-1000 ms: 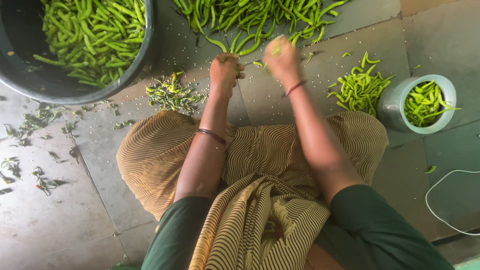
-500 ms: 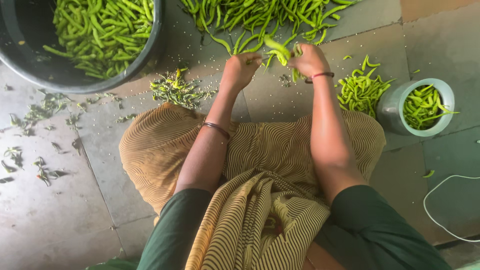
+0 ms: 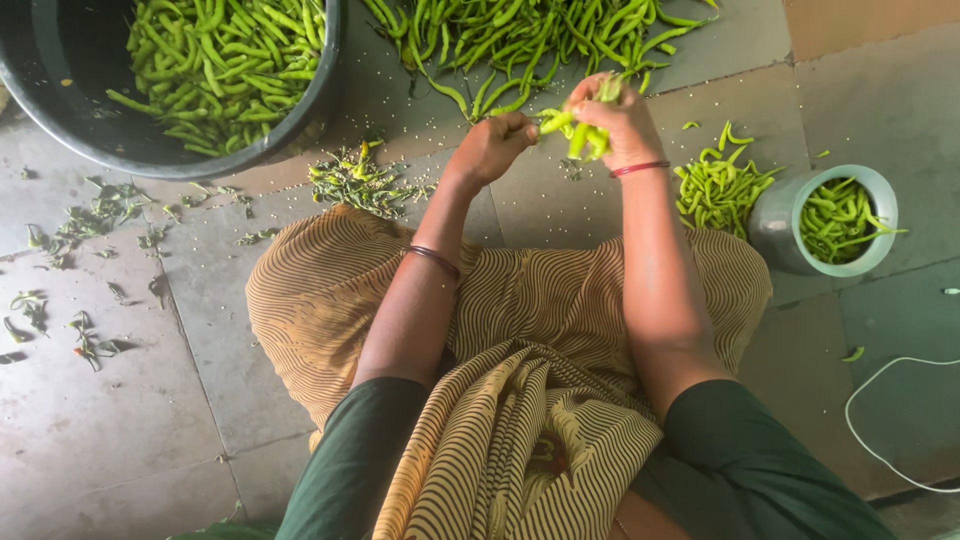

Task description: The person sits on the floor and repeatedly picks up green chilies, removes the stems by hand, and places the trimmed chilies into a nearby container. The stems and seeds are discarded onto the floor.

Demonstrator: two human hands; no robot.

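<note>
My right hand [image 3: 618, 122] grips a small bunch of green chillies [image 3: 572, 128] in front of me, above the tiled floor. My left hand [image 3: 492, 146] is closed, its fingertips pinching the end of one chilli in that bunch. Beyond both hands lies a loose heap of green chillies [image 3: 520, 35] on the floor. A bangle sits on each wrist. My lap is covered by striped yellow-brown cloth [image 3: 500, 330].
A large black tub [image 3: 300, 120] full of green chillies stands at the far left. A small pile of chillies [image 3: 718, 185] lies beside a metal pot [image 3: 775, 225] holding more, at the right. Plucked stems [image 3: 362, 182] are scattered on the left. A white cord [image 3: 880, 400] lies at the right.
Both hands have drawn back from the heap toward me, and the right one now holds a bunch of chillies that the left is pinching.
</note>
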